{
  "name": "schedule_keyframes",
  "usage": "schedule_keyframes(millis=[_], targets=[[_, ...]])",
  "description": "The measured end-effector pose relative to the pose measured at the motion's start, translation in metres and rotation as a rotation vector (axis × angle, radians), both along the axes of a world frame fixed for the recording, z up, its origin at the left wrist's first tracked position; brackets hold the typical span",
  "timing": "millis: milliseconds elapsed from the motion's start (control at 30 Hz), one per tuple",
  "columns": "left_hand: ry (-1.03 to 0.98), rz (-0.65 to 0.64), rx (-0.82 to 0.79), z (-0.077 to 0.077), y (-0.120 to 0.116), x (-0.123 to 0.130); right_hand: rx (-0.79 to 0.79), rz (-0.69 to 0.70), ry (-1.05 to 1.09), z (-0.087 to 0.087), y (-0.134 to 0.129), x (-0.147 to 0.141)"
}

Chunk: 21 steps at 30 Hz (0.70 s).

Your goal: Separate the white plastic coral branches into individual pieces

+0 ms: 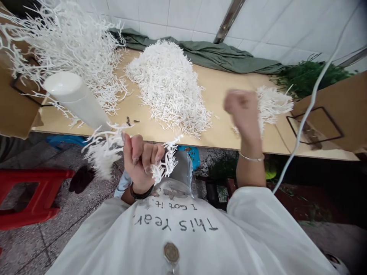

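Observation:
My left hand is closed around white branched plastic sprigs. One tuft sticks out past the thumb, and a smaller piece shows at the little-finger side. Over the right part of the table, my right hand is smeared by motion. Its fingers look curled in, and whatever may be in them cannot be made out. Just beside that hand lies a small heap of white sprigs. A large mound of short white pieces covers the table's middle.
A tangled pile of longer white stems fills the back left, behind a white cylinder. Small dark bits lie near the table edge. Green foliage, a cardboard flap and a hanging white cable are at right. A red stool stands left.

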<state>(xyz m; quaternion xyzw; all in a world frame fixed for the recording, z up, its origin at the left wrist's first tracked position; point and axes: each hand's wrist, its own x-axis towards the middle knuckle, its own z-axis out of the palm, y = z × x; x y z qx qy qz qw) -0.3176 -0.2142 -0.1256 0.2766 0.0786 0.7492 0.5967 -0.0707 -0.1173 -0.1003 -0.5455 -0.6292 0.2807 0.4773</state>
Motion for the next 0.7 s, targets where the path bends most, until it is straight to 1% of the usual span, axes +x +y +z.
schedule_keyframes(millis=[33, 67, 133, 167, 200, 233, 267, 333, 367, 400, 433, 467, 500, 567, 600, 633, 700], targets=[[-0.004, -0.007, -0.023, 0.001, 0.003, 0.003, 0.016, -0.057, -0.089, -0.011, 0.016, -0.005], [-0.008, -0.014, -0.044, 0.001, 0.006, 0.004, 0.002, -0.127, -0.363, -0.022, 0.03, -0.008], [-0.025, -0.025, -0.078, 0.0, 0.012, 0.005, -0.005, -0.206, -0.721, -0.039, 0.051, -0.01], [-0.041, -0.026, -0.089, -0.002, 0.014, 0.004, 0.018, -0.214, -0.821, -0.044, 0.056, -0.01], [-0.058, -0.027, -0.106, -0.003, 0.016, 0.002, 0.068, -0.195, -0.825, -0.047, 0.055, -0.01], [-0.073, -0.03, -0.118, -0.005, 0.018, 0.0, 0.132, -0.145, -0.756, -0.046, 0.051, -0.012], [-0.088, -0.035, -0.13, -0.007, 0.019, -0.002, 0.194, -0.056, -0.638, -0.044, 0.042, -0.016], [-0.116, -0.053, -0.156, -0.01, 0.023, -0.004, 0.28, 0.207, -0.344, -0.038, 0.017, -0.031], [-0.128, -0.063, -0.166, -0.012, 0.024, -0.004, 0.284, 0.386, -0.227, -0.035, 0.002, -0.041], [-0.136, -0.071, -0.174, -0.012, 0.026, -0.004, 0.286, 0.545, -0.147, -0.032, -0.013, -0.052], [-0.137, -0.077, -0.182, -0.013, 0.027, -0.004, 0.282, 0.636, -0.117, -0.031, -0.026, -0.063], [-0.129, -0.081, -0.191, -0.013, 0.027, -0.003, 0.282, 0.67, -0.115, -0.031, -0.037, -0.073], [-0.113, -0.088, -0.206, -0.013, 0.026, -0.003, 0.279, 0.659, -0.133, -0.032, -0.046, -0.08], [-0.062, -0.132, -0.242, -0.011, 0.021, -0.003, 0.244, 0.558, -0.175, -0.035, -0.057, -0.089], [-0.033, -0.166, -0.256, -0.01, 0.018, -0.004, 0.197, 0.519, -0.173, -0.036, -0.06, -0.089], [-0.002, -0.199, -0.268, -0.008, 0.013, -0.005, 0.117, 0.525, -0.143, -0.036, -0.062, -0.088], [0.062, -0.247, -0.27, -0.005, 0.004, -0.008, -0.138, 0.66, 0.019, -0.036, -0.064, -0.082]])
